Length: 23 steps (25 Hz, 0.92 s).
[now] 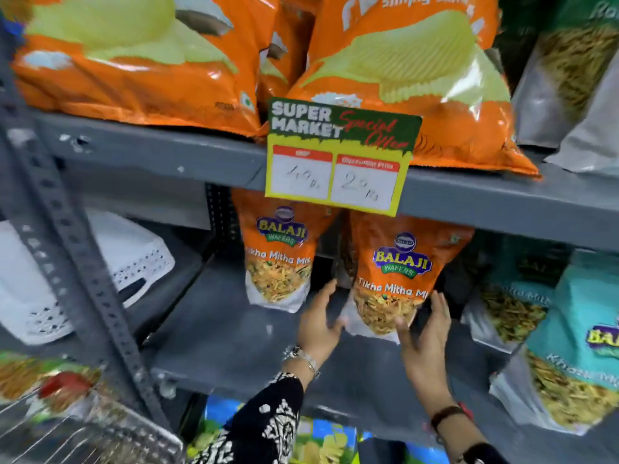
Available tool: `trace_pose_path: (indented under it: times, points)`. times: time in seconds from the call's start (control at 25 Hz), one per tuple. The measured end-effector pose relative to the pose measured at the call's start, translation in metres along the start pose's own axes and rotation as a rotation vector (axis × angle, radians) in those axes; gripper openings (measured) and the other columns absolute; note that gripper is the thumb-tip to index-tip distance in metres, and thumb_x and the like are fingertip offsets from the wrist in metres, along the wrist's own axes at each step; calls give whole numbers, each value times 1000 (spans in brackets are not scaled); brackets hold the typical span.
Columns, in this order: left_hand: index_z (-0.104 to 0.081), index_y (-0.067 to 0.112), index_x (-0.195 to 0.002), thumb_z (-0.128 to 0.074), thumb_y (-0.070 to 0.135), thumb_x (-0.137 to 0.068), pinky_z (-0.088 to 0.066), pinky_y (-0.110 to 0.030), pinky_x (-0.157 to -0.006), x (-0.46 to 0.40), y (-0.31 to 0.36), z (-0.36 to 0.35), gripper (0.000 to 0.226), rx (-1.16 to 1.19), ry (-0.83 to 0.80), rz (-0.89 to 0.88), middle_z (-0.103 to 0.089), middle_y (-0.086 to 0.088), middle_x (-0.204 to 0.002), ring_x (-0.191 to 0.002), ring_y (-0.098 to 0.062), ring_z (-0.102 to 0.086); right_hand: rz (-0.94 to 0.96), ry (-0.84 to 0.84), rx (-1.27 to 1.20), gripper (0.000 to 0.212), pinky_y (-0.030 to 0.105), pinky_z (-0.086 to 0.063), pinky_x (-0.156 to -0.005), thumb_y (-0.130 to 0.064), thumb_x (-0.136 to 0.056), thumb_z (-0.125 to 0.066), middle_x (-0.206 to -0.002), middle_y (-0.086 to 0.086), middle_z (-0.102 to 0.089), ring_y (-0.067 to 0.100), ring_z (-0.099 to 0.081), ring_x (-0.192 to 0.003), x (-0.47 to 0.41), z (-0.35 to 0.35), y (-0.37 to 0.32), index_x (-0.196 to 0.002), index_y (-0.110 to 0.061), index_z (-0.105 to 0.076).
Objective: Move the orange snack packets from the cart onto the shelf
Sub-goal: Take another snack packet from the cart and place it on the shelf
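Observation:
An orange Balaji snack packet [398,272] stands upright on the grey middle shelf [227,333]. My left hand [318,323] touches its lower left corner and my right hand [425,329] cups its lower right side, fingers spread around the bag. A second orange packet [278,252] of the same kind stands to its left, farther back, untouched. The wire cart [83,426] shows at the bottom left with blurred green and red packets in it.
Large orange chip bags [134,61] fill the upper shelf, with a yellow price card [338,162] hanging from its edge. Teal packets [579,329] stand on the right. A white perforated basket [100,272] sits at the left behind a slotted steel upright [77,256].

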<state>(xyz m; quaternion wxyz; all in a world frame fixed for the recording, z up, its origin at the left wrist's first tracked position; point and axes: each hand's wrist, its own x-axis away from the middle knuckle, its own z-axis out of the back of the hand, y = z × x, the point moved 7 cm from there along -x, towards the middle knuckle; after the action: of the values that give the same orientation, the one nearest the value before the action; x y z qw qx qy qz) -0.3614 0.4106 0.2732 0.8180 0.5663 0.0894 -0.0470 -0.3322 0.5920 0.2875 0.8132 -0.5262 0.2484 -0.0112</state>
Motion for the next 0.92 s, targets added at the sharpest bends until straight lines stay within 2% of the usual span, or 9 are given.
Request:
trace_pose_path:
  times: [0.08,0.16,0.2,0.32,0.48,0.6,0.68,0.8,0.92]
  points:
    - [-42,11,-128,-60,5,-79,-41,-28,-102,32,-9,41,52,-21,143,-9,-53,-11,-131,-120,-22,-50,130,-115,9,79,3,-7,-105,-68,-74,-36,-142,-5,-20,-2,-13,-130,32,-19,-28,-136,-21,-23]
    - [-47,10,-124,-62,14,-79,-34,-10,-96,80,-23,92,48,-113,270,0,-57,-11,-125,-114,-18,-52,236,-332,37,56,-2,-4,-103,-55,-80,-35,-141,-8,-25,-2,-17,-129,71,-58,-50,-130,-32,-23]
    - [-47,11,-124,-60,23,-78,-31,-10,-96,103,-30,113,48,-156,300,13,-56,-10,-126,-116,-17,-51,281,-442,56,53,-2,-3,-103,-56,-81,-33,-140,-11,-25,-3,-17,-129,91,-79,-60,-128,-35,-23]
    - [-48,11,-123,-46,44,-73,-36,-31,-103,183,-71,191,61,-322,401,124,-57,-13,-127,-117,-25,-52,422,-725,45,64,-3,0,-103,-71,-77,-18,-140,-14,-24,0,-18,-132,160,-154,-90,-130,-34,-24]
    - [-41,11,-129,-45,38,-72,-37,-45,-103,298,-124,297,63,-604,537,484,-55,-19,-128,-119,-35,-51,516,-1050,35,74,5,-3,-106,-67,-76,-25,-138,-13,-26,1,-18,-133,254,-243,-133,-135,-23,-30]
    - [-31,14,-133,-52,33,-80,-35,-39,-100,395,-164,355,60,-714,574,859,-50,-16,-133,-121,-32,-47,533,-1279,11,83,20,-9,-111,-71,-72,-23,-138,-14,-21,7,-17,-136,324,-303,-150,-137,-19,-27]
    - [-36,16,-130,-54,32,-80,-39,-38,-96,458,-195,381,56,-631,570,1055,-53,-16,-130,-119,-31,-49,535,-1434,32,82,30,-12,-116,-72,-75,-23,-139,-13,-18,9,-14,-137,373,-346,-152,-137,-18,-25]
    - [-50,12,-118,-53,29,-80,-45,-33,-81,528,-248,398,42,-412,511,1194,-61,-14,-118,-110,-28,-57,507,-1578,121,52,39,-17,-117,-35,-91,-41,-149,-5,-21,18,-18,-140,432,-405,-138,-137,-19,-25]
    - [-49,9,-118,-53,28,-83,-44,-33,-89,569,-305,396,40,-328,304,1430,-57,-18,-126,-115,-30,-54,460,-1692,240,51,37,-19,-116,-24,-92,-43,-153,8,-18,22,-19,-140,477,-453,-115,-138,-17,-23]
